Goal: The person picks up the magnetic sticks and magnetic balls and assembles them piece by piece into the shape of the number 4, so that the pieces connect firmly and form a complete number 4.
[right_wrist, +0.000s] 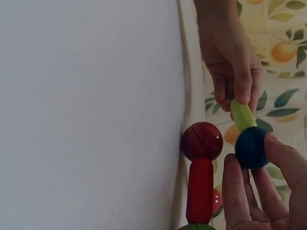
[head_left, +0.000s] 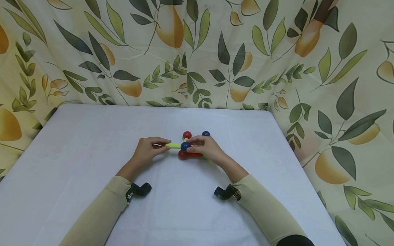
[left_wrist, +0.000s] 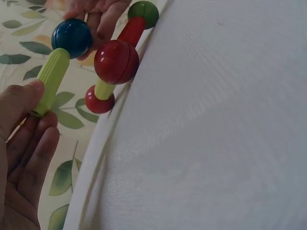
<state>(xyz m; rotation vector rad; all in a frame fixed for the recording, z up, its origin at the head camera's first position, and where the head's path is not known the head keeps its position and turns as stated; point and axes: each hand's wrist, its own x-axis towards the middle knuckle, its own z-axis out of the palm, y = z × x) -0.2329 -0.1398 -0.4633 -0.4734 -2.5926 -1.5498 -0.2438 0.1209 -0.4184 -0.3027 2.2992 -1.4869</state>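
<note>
My left hand [head_left: 146, 149] pinches a yellow-green ribbed rod [left_wrist: 53, 79] between thumb and fingers. The rod's far end meets a blue ball [right_wrist: 251, 147], which my right hand [head_left: 207, 147] holds between thumb and fingertips. Below them on the table is a joined piece: a red ball [left_wrist: 116, 61], a red rod [right_wrist: 200, 189] and a green ball [left_wrist: 144, 14]. A short yellow-green rod [left_wrist: 104, 89] links that red ball to another red ball [head_left: 187, 135] behind. Past my right fingers, a second blue ball [head_left: 206, 133] shows, its lower part hidden.
The white-covered table [head_left: 172, 205] spreads around both hands. Behind it and to the sides hangs a cloth [head_left: 197, 85] printed with fruit and leaves. Each wrist carries a small black camera mount [head_left: 140, 189] close over the tabletop.
</note>
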